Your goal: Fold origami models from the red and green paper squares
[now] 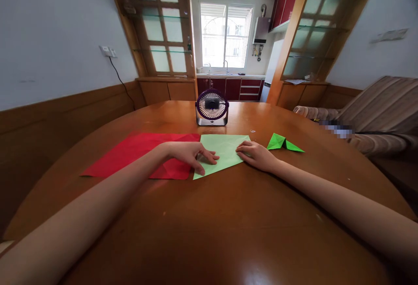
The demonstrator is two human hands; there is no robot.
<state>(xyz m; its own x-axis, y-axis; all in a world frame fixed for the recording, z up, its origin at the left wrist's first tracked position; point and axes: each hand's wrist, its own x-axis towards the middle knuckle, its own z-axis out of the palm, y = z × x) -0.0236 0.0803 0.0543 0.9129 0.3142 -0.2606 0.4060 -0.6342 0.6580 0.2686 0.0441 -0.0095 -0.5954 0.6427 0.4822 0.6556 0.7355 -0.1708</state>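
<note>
A light green sheet of paper (222,143) lies on the table in front of me, faint creases across it and its lower edge slanting. My left hand (191,152) rests on its left side, fingers apart, the thumb near the lower left corner. At the sheet's right edge, my right hand (257,154) has its fingers closed together on the paper; the thumb side is partly hidden. Under my left wrist, a red sheet of paper (130,156) lies flat, touching the green one. To the right of my right hand sits a folded bright green paper piece (279,141).
A small purple desk fan (212,105) stands behind the papers on the round-edged wooden table (209,224). A striped sofa (379,111) is off to the right. Beyond the table are glass-shelved cabinets (166,89) and a kitchen window (225,35).
</note>
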